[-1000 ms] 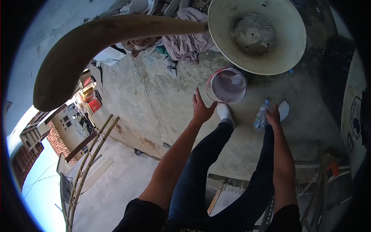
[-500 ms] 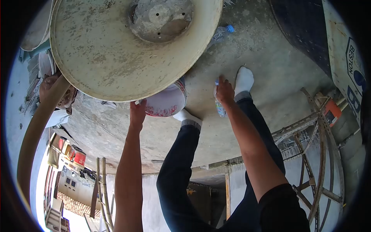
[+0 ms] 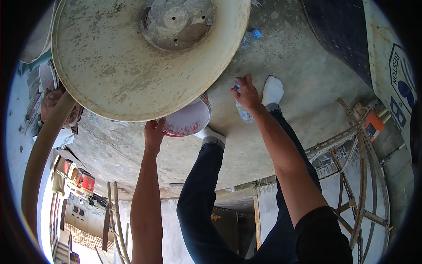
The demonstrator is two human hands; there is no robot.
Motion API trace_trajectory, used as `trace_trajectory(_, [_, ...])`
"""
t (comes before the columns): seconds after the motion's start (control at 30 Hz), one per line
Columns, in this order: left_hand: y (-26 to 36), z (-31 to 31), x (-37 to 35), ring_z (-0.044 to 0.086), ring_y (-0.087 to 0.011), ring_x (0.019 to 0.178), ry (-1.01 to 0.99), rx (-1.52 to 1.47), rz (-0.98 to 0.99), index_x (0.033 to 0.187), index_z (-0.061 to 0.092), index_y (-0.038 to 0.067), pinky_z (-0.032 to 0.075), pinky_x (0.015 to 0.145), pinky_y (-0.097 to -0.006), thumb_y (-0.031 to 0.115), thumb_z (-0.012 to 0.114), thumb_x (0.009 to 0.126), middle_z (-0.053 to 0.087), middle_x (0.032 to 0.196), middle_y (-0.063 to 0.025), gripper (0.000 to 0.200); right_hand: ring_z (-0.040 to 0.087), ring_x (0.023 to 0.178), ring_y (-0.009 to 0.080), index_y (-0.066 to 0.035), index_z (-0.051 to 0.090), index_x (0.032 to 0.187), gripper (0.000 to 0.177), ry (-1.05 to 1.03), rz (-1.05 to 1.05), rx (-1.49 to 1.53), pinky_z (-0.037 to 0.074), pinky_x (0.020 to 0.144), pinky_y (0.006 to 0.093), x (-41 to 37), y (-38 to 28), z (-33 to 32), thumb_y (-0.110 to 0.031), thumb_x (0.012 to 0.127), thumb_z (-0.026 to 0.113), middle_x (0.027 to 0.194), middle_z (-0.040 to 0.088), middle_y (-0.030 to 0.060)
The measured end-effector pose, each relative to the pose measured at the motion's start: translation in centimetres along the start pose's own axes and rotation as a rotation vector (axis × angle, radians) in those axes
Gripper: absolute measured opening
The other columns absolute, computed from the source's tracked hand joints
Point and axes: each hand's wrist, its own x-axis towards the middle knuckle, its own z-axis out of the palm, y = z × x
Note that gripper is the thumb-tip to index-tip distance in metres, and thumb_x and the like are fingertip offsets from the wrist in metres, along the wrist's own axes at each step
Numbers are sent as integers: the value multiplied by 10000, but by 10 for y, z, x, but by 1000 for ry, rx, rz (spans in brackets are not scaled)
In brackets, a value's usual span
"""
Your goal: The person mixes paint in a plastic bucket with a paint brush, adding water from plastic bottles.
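Observation:
My left hand (image 3: 154, 134) is at the lower rim of a big round cream-coloured dish-shaped piece (image 3: 132, 88), its fingers closed on something I cannot make out beside a bucket. The bucket (image 3: 188, 118) has a whitish inside with red marks and sits partly under the rim. My right hand (image 3: 248, 93) is wrapped round the upper part of a clear plastic bottle (image 3: 244, 114) with a pale label, held over the concrete floor near my white-socked foot (image 3: 273, 90).
Another clear bottle with a blue cap (image 3: 251, 36) lies behind the round piece. Rusty metal scaffolding (image 3: 361, 176) and an orange object (image 3: 373, 125) stand at the right. A "BESTON" panel (image 3: 389, 57) is at the upper right, and a curved brown pole (image 3: 37, 163) at the left.
My right hand has moved left and slightly up with the bottle, nearer to the bucket. The whole view has shifted slightly; my left hand stays by the rim.

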Motion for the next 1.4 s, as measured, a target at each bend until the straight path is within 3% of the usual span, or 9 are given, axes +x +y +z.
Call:
trace_trajectory(0.13, [11,33,-38,628,-140,825,20,-227,-45,1108,540,30,550,712,-288,135,611,950,637,980,-70,203,616,879,424,-40,640,1033,344,225,225,143,529,757,529,48,-28,-19,-278,785,661,989,555,228])
trace_trajectory(0.3, [-6,52,-60,573,-171,1042,2,-304,-198,1309,459,134,510,868,-379,269,589,970,557,1220,-62,388,617,1063,403,36,625,1166,712,2,822,511,508,895,431,114,-27,-19,-547,766,713,1199,599,289])
trace_trajectory(0.33, [-8,57,-67,585,-158,959,1,-372,-175,1264,475,131,527,846,-367,272,600,967,564,1170,-59,352,614,1097,394,59,608,1200,799,-36,886,602,499,920,410,126,-24,-10,-597,757,717,1233,596,294])
trace_trajectory(0.57, [-36,51,-97,607,-170,938,111,-539,-258,1254,487,115,555,815,-363,249,601,970,584,1150,-66,335,593,1142,296,120,508,1289,912,62,1012,930,494,925,432,149,-22,-16,-523,710,800,1293,578,225])
trace_trajectory(0.77, [-51,21,-142,600,-230,1025,217,-616,-263,1267,475,95,556,867,-402,236,627,949,563,1194,-103,380,683,948,331,29,626,1156,749,60,746,328,519,882,393,62,-38,-72,-559,711,761,1115,677,209])
trace_trajectory(0.97, [-71,-26,-212,590,-231,1018,315,-727,-224,1196,484,105,527,868,-396,254,649,929,558,1173,-98,347,670,949,336,-6,641,1024,579,32,451,214,513,834,412,-45,-103,-120,-473,720,797,998,695,177])
trace_trajectory(1.17, [-93,-70,-297,574,-139,859,408,-811,-157,1090,516,145,505,746,-335,242,662,915,595,987,-26,247,621,1023,345,9,597,1116,628,-41,275,138,492,875,412,-109,-178,-132,-443,727,796,1067,631,183])
trace_trajectory(1.2, [-99,-77,-311,570,-195,922,408,-831,-143,1094,504,137,475,803,-380,267,687,895,580,1048,-51,300,613,1041,344,8,590,1136,634,-52,226,122,489,884,411,-116,-200,-136,-431,729,797,1084,620,183])
trace_trajectory(1.4, [-142,-106,-390,560,-110,757,495,-985,-86,1029,507,150,480,664,-293,230,663,915,587,872,9,210,596,1082,339,-10,574,1212,612,-140,-184,48,484,915,420,-147,-306,-155,-308,735,815,1154,593,174])
